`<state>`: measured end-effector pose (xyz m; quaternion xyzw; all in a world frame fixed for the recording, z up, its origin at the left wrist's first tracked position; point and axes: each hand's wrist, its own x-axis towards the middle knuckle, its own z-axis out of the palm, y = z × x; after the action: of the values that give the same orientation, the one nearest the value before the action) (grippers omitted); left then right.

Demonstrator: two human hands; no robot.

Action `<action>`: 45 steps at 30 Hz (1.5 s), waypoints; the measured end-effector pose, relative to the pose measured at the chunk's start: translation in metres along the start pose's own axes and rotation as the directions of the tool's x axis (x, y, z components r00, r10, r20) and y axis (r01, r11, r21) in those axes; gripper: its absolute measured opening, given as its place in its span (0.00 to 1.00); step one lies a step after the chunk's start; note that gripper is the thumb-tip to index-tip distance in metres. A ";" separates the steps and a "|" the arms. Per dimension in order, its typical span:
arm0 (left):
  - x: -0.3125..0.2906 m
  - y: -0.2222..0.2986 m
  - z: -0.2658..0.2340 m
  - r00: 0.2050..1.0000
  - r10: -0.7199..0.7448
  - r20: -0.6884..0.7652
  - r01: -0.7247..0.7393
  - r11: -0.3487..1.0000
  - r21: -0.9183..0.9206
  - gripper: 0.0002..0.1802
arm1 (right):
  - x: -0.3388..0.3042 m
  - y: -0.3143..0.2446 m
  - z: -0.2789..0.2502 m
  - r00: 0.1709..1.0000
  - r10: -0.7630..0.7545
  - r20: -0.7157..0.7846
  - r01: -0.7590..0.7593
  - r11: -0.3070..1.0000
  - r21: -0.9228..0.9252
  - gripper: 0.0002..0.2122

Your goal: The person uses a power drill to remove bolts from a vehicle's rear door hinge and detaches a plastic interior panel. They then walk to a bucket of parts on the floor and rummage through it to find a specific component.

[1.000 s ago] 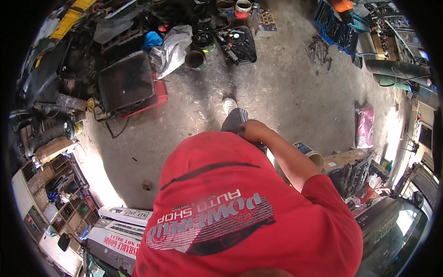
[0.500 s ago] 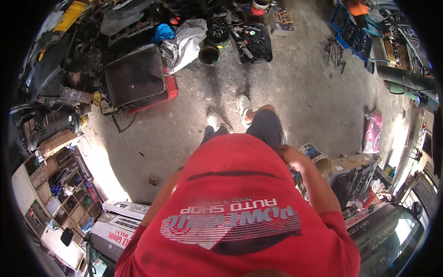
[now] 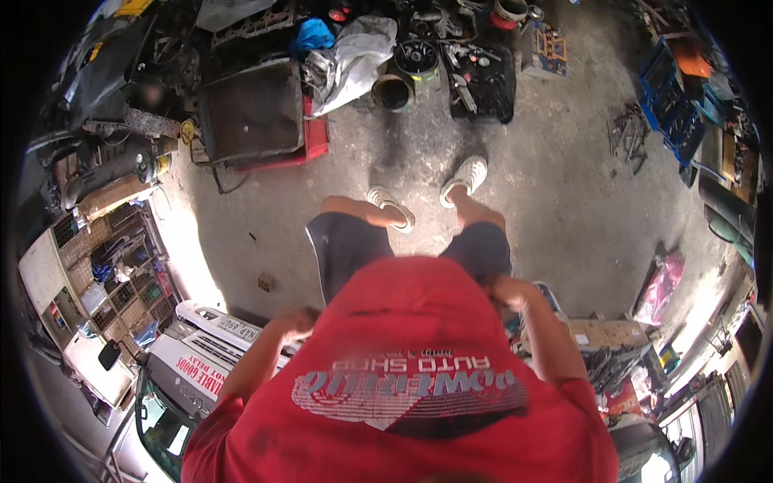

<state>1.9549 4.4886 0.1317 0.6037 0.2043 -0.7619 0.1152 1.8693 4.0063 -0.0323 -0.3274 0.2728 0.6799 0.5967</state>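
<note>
I look straight down my own body: a red shirt (image 3: 403, 378) with a white print, dark shorts (image 3: 346, 245) and white shoes (image 3: 465, 175) on a concrete floor (image 3: 564, 209). My left hand (image 3: 295, 322) hangs by my left hip with its fingers curled, and I see nothing in it. My right hand (image 3: 509, 291) sits at my right hip against the edge of the shirt, also curled, with nothing visible in it. Both hands are a little blurred.
Ahead lie a dark flat panel on a red tray (image 3: 256, 113), a grey cloth (image 3: 354, 56), a black pot (image 3: 394, 92) and a black crate of tools (image 3: 481, 80). Blue crates (image 3: 670, 101) stand far right, shelves (image 3: 105, 266) left, and white boxes (image 3: 205, 346) by my left leg.
I have stepped forward, and both feet now stand apart side by side. My right arm, stretched out a second ago, has come back to my hip. My left hand has come into view.
</note>
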 end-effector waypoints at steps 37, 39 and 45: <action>0.537 0.511 -0.385 0.803 0.404 -0.437 -0.531 0.153 -0.834 0.42 | 0.389 -0.351 -0.184 0.919 -0.379 0.106 0.171 0.142 -0.975 0.13; 0.554 0.531 -0.390 0.807 0.383 -0.450 -0.533 0.142 -0.834 0.37 | 0.393 -0.348 -0.178 0.937 -0.335 0.103 0.135 0.072 -0.988 0.13; 0.603 0.550 -0.399 0.722 0.402 -0.563 -0.610 -0.016 -0.793 0.20 | 0.397 -0.327 -0.186 0.948 -0.310 0.070 0.103 0.092 -0.990 0.12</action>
<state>2.3884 4.2217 -0.6205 0.4884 0.3999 -0.3123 0.7099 2.1865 4.1613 -0.4504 -0.7255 -0.2467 0.5698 0.2968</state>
